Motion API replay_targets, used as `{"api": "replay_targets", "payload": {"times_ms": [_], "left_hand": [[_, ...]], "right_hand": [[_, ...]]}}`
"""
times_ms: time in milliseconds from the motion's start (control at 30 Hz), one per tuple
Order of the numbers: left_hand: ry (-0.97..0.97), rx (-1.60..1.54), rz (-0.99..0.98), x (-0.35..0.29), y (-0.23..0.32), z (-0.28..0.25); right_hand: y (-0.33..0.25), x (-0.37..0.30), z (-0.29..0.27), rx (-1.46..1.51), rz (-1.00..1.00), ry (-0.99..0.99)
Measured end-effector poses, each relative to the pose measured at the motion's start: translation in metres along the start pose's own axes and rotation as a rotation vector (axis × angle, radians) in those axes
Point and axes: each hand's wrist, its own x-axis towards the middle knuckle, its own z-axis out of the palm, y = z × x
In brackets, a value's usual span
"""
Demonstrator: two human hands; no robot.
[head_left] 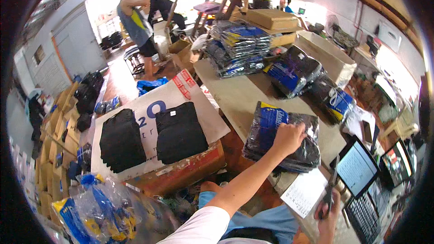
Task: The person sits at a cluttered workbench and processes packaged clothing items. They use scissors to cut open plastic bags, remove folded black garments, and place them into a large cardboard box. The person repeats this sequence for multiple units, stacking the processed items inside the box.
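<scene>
Scissors (pixel 331 189) pinched in my right hand (pixel 329 214) sit low beside the paper sheet (pixel 304 192), while my left hand (pixel 288 136) fists the plastic-wrapped garment bundle (pixel 280 138) at the counter (pixel 235 95) edge, so a careless pull could slide it off.

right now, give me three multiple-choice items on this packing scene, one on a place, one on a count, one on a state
1. Where does the left hand rest?
A. on a stack of bagged dark garments
B. on the keyboard
C. on the floor

2. How many piles of black folded clothes lie on the white board?
A. one
B. two
C. four

3. What is the right hand doing?
A. hanging empty
B. holding scissors
C. typing

Answers: 1 A, the fist presses the top bag; 2 B, two piles sit side by side; 3 B, its grip closes round the handles.
</scene>
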Motion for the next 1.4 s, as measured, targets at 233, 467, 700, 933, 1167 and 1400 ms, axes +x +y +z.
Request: {"api": "replay_targets", "payload": {"times_ms": [233, 467, 700, 933, 1167, 1400], "left_hand": [[-0.082, -0.217, -0.242, 0.006, -0.002, -0.001], [0.002, -0.446, -0.275, -0.002, -0.018, -0.002], [0.001, -0.459, -0.148, 0.001, -0.001, -0.009], [0.225, -0.938, -0.417, 0.006, -0.044, 0.002], [0.192, -0.989, -0.644, 0.085, -0.026, -0.011], [0.162, -0.928, -0.704, 0.118, -0.038, -0.061]], "right_hand": [[0.050, 0.047, 0.087, 0.563, 0.439, -0.094], [0.020, 0.084, 0.127, 0.484, 0.323, -0.103], [0.026, 0.100, 0.138, 0.417, 0.115, 0.027], [0.023, 0.055, 0.052, 0.005, -0.180, 0.130], [0.011, -0.004, -0.100, -1.090, -0.072, -0.006], [0.009, -0.008, -0.088, -1.078, -0.281, 0.209]]}}
